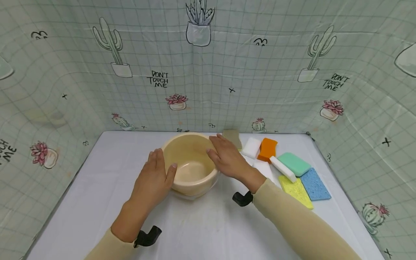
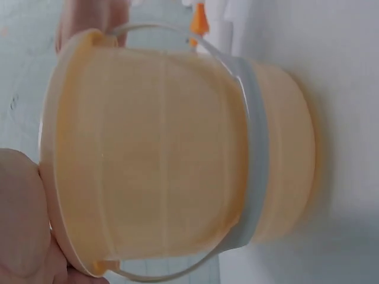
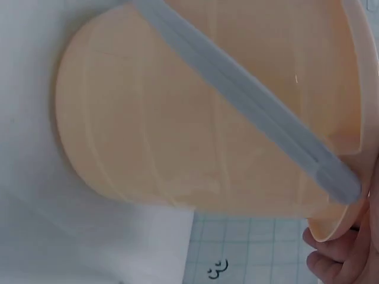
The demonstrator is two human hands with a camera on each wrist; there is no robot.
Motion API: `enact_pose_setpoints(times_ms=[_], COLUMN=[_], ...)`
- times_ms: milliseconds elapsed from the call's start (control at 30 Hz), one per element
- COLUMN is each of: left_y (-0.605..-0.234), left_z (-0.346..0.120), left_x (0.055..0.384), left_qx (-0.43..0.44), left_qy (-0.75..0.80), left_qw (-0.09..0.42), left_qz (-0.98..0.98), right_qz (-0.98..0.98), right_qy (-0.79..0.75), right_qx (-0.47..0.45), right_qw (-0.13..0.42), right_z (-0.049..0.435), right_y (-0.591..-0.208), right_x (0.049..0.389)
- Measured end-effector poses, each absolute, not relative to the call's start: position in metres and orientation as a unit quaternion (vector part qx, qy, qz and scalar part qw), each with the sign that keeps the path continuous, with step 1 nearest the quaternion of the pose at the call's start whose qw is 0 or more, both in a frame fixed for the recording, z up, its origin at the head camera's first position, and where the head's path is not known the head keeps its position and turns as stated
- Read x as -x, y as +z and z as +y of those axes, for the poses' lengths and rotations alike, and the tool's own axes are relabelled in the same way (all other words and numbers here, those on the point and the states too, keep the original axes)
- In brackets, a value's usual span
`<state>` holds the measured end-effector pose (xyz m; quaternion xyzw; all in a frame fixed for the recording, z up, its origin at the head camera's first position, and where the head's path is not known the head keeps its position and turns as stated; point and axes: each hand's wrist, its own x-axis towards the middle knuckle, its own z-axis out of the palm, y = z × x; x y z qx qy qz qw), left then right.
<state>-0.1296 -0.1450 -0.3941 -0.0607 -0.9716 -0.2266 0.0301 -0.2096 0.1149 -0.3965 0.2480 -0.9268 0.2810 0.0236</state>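
Observation:
A cream plastic bucket (image 1: 185,150) stands upright on the white table, its mouth facing up; the inside that shows holds nothing. Its grey handle (image 2: 256,148) hangs down against the outer wall. My left hand (image 1: 152,180) lies along the left side of the rim, fingers extended, thumb near the front edge. On the opposite side, my right hand (image 1: 229,157) touches the rim with extended fingers, its thumb reaching over the edge. Fingertips (image 3: 331,263) of the right hand show beside the rim in the right wrist view.
Right of the bucket lie sponges: orange (image 1: 268,148), green (image 1: 294,163), blue (image 1: 315,184) and yellow (image 1: 296,192). White blocks (image 1: 251,147) and an olive pad (image 1: 232,138) lie near them. A cactus-print curtain (image 1: 208,72) surrounds the white table (image 1: 201,231).

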Motion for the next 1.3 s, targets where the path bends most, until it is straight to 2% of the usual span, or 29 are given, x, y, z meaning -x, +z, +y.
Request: enact_pose_setpoints(times_ms=[167, 400, 500, 633, 767, 900, 1300], left_y=[-0.39, -0.373, -0.367, -0.37, -0.377, -0.384, -0.38], left_z=[-0.129, -0.123, -0.128, -0.14, -0.149, -0.152, -0.164], left_x=[0.116, 0.103, 0.112, 0.142, 0.163, 0.165, 0.155], left_qx=[0.059, 0.065, 0.081, 0.119, 0.146, 0.155, 0.148], left_qy=[-0.212, -0.186, -0.182, -0.182, -0.185, -0.193, -0.197], left_qw=[0.018, 0.025, 0.041, 0.061, 0.023, -0.02, -0.018], left_qz=[-0.975, -0.98, -0.979, -0.974, -0.971, -0.969, -0.969], right_qz=[-0.93, -0.946, -0.948, -0.948, -0.947, -0.941, -0.925], right_qy=[0.277, 0.24, 0.233, 0.229, 0.241, 0.271, 0.326], right_qx=[-0.24, -0.21, -0.204, -0.199, -0.188, -0.182, -0.18], right_qw=[0.029, 0.065, 0.076, 0.091, 0.1, 0.087, 0.081], right_z=[0.125, 0.134, 0.136, 0.134, 0.132, 0.13, 0.111], right_y=[-0.394, -0.394, -0.393, -0.393, -0.394, -0.4, -0.409], right_x=[0.218, 0.232, 0.236, 0.237, 0.231, 0.223, 0.218])
